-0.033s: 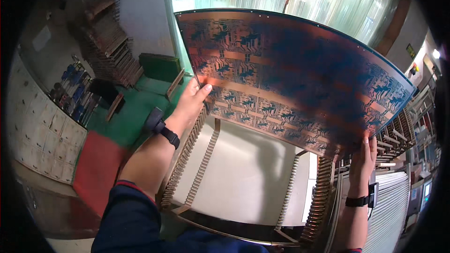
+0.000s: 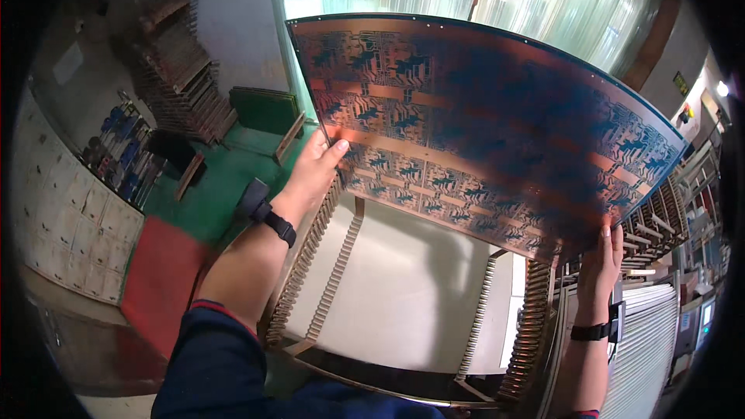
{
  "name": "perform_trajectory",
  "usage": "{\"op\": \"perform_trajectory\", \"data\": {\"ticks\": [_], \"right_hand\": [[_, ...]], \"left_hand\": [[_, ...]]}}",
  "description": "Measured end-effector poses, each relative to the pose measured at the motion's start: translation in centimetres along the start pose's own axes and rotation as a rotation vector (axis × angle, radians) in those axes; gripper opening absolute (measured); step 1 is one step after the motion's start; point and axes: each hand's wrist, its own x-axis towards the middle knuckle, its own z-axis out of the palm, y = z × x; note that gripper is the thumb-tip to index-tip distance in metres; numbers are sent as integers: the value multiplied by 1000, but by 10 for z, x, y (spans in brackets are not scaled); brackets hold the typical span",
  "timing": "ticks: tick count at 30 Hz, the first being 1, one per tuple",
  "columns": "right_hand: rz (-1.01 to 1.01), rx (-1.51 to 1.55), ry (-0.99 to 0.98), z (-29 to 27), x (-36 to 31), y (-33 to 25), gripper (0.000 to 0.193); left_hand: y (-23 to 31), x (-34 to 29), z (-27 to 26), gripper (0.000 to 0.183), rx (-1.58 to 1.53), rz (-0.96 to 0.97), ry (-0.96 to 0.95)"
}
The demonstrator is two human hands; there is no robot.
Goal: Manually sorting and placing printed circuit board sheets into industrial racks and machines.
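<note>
Fingers (image 2: 317, 143) of two hands (image 2: 309, 172) (image 2: 601, 268), one panel (image 2: 466, 116)

This is a factory workshop I'm standing in, one that handles printed circuit boards: the large copper-coloured circuit panel (image 2: 481, 132) up in front of me says so, as does the slotted rack (image 2: 529, 326) below it. Round about I see a painted green floor (image 2: 167, 217), grey lockers (image 2: 77, 225) and a clear plastic strip curtain (image 2: 566, 12).
</note>
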Motion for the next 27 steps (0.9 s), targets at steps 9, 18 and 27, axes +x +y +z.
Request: {"op": "perform_trajectory", "data": {"ticks": [9,18,27], "right_hand": [[-103,58,-141,16,70,44,38],[-131,-124,-223,-8,80,73,38],[-68,-1166,-204,-40,10,129,90]], "left_hand": [[-29,15,0,22,87,-94,141],[-51,23,0,31,-79,-32,101],[-54,27,0,31,-74,-28,18]]}}
